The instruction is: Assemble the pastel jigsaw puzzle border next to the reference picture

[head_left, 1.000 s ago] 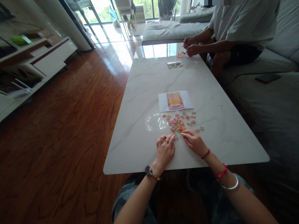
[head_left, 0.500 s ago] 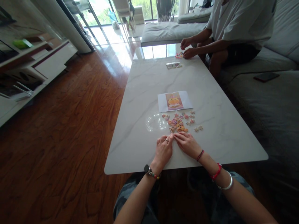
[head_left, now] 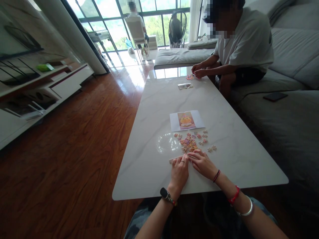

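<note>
I count two hands on my side of the bench (head_left: 147,172): left hand (head_left: 179,171) and right hand (head_left: 202,165), fingertips close together. Can't tell if either is clamped on anything; one pale strip (head_left: 171,161) pokes out left of the left hand. One heap of pieces (head_left: 188,144) lies just beyond the fingers, too small and overlapped to count: orange, pink, some purple, knobbly edges. A few pale ones sit apart, right. One creased sheet (head_left: 186,120), orange-and-pink print, behind. Farther off: one packet (head_left: 185,86), one co-worker (head_left: 246,49).
</note>
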`<move>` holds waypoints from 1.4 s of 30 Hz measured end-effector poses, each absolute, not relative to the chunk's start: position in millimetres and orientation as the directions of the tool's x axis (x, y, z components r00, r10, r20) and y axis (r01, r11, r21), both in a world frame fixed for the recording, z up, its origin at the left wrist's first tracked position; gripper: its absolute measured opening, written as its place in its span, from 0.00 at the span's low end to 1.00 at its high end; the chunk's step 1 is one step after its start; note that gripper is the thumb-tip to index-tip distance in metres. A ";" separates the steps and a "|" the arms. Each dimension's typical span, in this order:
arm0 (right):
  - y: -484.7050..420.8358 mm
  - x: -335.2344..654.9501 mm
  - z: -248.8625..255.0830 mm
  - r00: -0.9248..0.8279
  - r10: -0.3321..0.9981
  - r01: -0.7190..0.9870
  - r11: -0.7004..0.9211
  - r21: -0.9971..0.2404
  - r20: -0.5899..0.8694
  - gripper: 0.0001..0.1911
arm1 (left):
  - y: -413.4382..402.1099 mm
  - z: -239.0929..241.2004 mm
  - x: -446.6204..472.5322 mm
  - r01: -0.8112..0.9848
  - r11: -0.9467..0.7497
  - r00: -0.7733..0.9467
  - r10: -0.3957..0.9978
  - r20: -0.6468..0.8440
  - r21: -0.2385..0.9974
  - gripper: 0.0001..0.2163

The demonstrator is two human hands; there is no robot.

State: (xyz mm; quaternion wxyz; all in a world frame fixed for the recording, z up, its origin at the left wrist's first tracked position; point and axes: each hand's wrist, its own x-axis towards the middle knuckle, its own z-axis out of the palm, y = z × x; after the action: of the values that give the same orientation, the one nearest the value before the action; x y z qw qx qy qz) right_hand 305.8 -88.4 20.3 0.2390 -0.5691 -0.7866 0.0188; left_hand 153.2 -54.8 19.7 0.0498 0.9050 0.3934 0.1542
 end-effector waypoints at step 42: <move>30.6 387.4 40.8 0.003 0.981 0.863 0.095 -0.496 0.192 0.08 | 96.7 58.3 181.3 0.780 -0.446 0.473 0.879 0.052 0.439 0.15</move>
State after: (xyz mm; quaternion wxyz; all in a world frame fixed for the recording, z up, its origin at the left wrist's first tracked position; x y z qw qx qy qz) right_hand 387.4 30.6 40.8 0.2502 -0.6623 -0.6963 0.1181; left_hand 181.3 96.7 58.3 0.1809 0.8390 0.4945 0.1375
